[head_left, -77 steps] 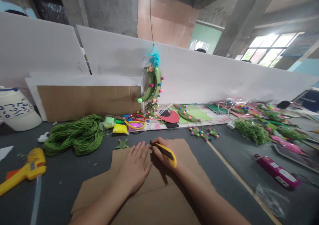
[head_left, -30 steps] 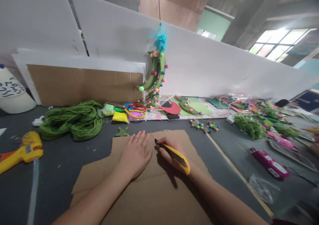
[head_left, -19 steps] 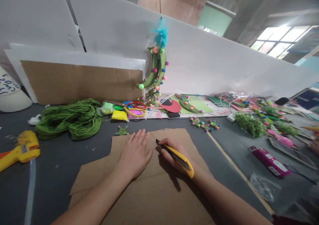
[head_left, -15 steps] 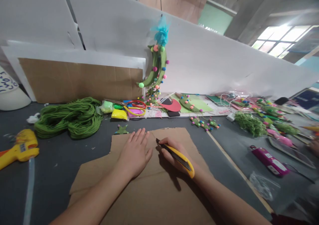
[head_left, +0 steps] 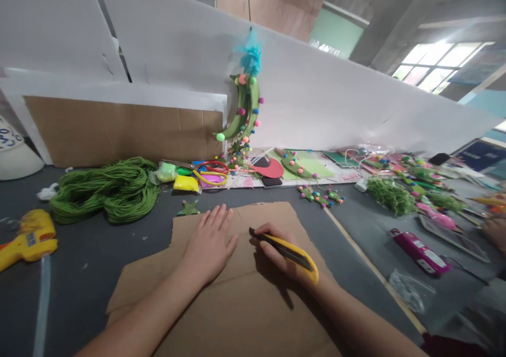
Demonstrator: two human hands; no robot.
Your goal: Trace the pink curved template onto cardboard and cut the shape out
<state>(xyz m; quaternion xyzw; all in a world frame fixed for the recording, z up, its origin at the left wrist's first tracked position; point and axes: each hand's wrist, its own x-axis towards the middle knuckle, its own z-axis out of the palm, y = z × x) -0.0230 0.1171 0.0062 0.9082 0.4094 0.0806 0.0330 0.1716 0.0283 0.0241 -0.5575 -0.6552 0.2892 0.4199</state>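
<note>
A large brown cardboard sheet (head_left: 245,315) lies on the dark table before me. My left hand (head_left: 210,245) rests flat on its upper left part, fingers spread, holding nothing. To the right, my right hand (head_left: 279,251) grips a yellow utility knife (head_left: 290,252), whose dark blade points to the upper left, low over the cardboard. Whether the tip touches the sheet I cannot tell. Just beyond the cardboard's top left edge sits a small green star (head_left: 188,208).
Green yarn (head_left: 106,191), a yellow glue gun (head_left: 33,238) and scissors (head_left: 213,176) lie left and behind. A green crescent ornament (head_left: 253,101) hangs at the back. A purple device (head_left: 421,252) and another person's hand (head_left: 496,231) are at right.
My right hand has moved slightly down and right with the knife, its blade tip now lower on the cardboard. My left hand stays spread on the sheet. The view has shifted a little.
</note>
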